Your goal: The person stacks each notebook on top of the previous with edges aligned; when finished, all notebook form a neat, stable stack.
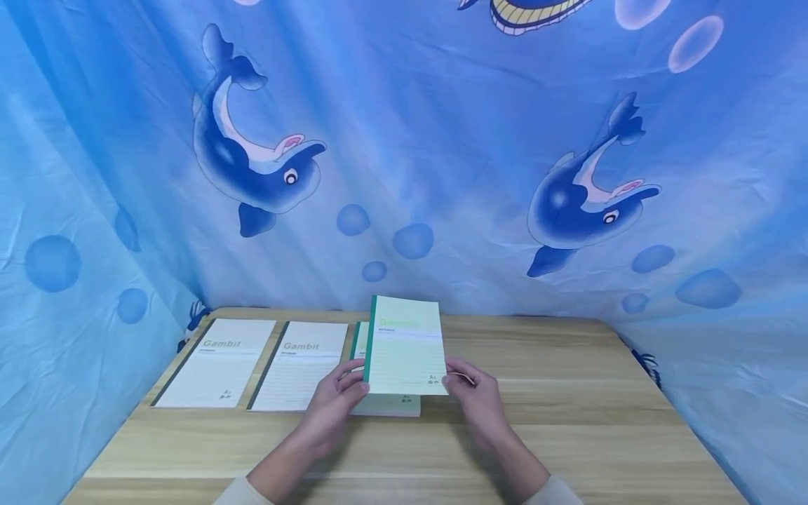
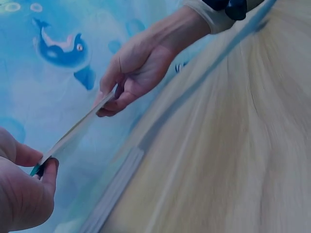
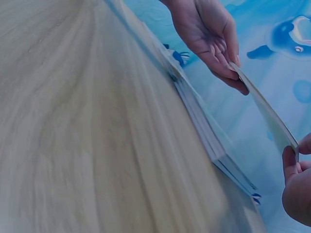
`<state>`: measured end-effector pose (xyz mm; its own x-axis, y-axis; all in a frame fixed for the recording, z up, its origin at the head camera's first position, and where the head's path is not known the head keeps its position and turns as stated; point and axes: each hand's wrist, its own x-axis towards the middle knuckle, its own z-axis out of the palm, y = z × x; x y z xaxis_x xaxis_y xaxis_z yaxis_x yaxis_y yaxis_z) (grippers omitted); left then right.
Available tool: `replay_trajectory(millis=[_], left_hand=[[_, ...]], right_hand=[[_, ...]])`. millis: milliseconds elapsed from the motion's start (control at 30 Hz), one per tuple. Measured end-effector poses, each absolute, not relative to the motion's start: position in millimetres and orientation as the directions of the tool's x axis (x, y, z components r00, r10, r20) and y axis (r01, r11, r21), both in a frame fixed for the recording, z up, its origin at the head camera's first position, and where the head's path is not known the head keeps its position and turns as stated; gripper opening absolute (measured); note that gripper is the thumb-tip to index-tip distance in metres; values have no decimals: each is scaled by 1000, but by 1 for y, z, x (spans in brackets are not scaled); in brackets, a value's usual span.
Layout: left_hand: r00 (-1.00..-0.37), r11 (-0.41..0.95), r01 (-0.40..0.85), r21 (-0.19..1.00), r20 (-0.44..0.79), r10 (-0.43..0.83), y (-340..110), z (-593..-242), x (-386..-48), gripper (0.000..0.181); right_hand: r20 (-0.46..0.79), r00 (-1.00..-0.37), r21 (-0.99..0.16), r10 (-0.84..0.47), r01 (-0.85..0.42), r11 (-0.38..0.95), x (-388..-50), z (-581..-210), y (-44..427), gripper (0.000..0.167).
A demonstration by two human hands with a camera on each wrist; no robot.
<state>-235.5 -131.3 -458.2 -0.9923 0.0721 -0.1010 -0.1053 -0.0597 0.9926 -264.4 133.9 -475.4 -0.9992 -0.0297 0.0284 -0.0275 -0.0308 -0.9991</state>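
Left hand (image 1: 333, 402) pinches green-spined notebook (image 1: 407, 348) at its eight o'clock | right hand (image 1: 478, 401) pinches its four | black-spined notebooks (image 1: 297, 372) at nine

- Left hand (image 1: 331, 400): bare, with the skin uncovered down to where the clothing begins.
- Right hand (image 1: 477, 396): likewise bare and ungloved.
- Left sleeve (image 1: 243, 494): long, pale off-white and plain, only its end showing.
- Right sleeve (image 1: 554, 493): the same light cloth (it looks a touch creamier from the left wrist), ending in a simple edge.
- Dark piece (image 2: 236, 8): worn at the right sleeve, near-black with a bluish cast, smooth and rounded, its details too blurred to tell.
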Motion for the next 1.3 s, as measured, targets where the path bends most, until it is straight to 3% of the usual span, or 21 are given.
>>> replay_trajectory(millis=[633, 1300], left_hand=[[-991, 89, -127, 988, -130, 39, -168, -487, -246, 53], [-1000, 427, -10, 904, -1, -22, -175, -483, -247, 53]], right_hand=[[-22, -994, -999, -103, 26, -34, -270, -500, 106, 49], [-32, -995, -999, -99, 30, 25, -270, -507, 101, 50]])
